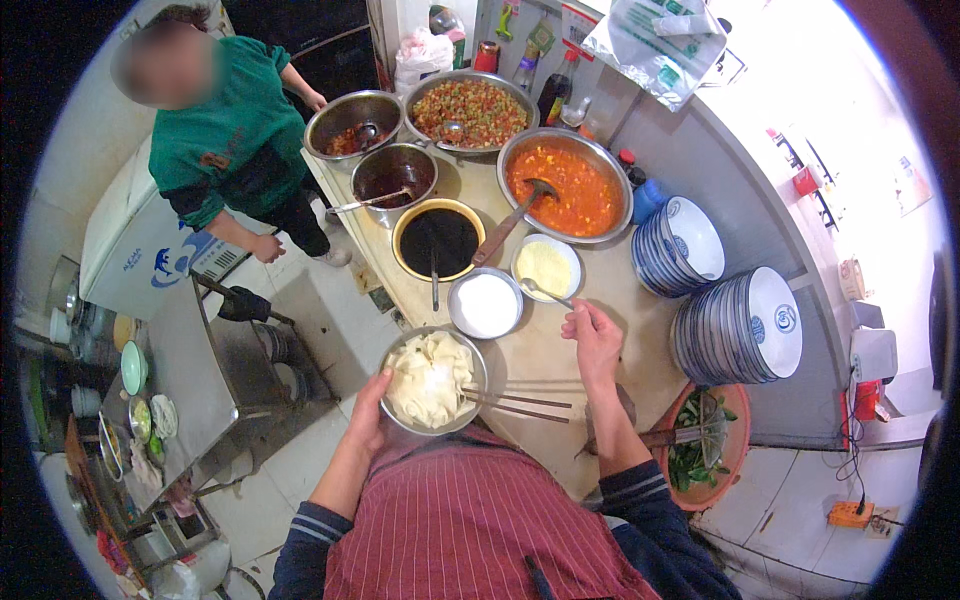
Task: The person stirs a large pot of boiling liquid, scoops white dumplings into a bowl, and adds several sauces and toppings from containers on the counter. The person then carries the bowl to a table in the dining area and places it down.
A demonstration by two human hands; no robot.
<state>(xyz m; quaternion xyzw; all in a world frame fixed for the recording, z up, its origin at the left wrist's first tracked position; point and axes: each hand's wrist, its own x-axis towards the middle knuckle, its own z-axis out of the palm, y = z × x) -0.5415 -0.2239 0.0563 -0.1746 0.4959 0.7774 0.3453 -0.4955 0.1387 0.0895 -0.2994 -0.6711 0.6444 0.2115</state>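
Note:
My left hand [369, 411] holds a metal bowl [482, 356] of wide pale noodles [429, 379] by its left rim, close to my apron. White powder lies on the noodles, and a pair of chopsticks [525, 403] rests in the bowl, pointing right. In my right hand [592, 337] is the handle of a small metal spoon [551, 294], its head in a bowl of pale yellow granules [546, 266]. Just left of that stands a bowl of white powder [486, 303]. Behind them is a yellow-rimmed bowl of dark liquid [438, 244] with a spoon in it.
A large basin of red sauce [570, 191] holds a ladle; a basin of diced vegetables [471, 112] and two metal bowls stand farther back. Stacked bowls [731, 330] line the right side. A basin of green leaves [735, 465] is lower right. A person [232, 150] stands back left.

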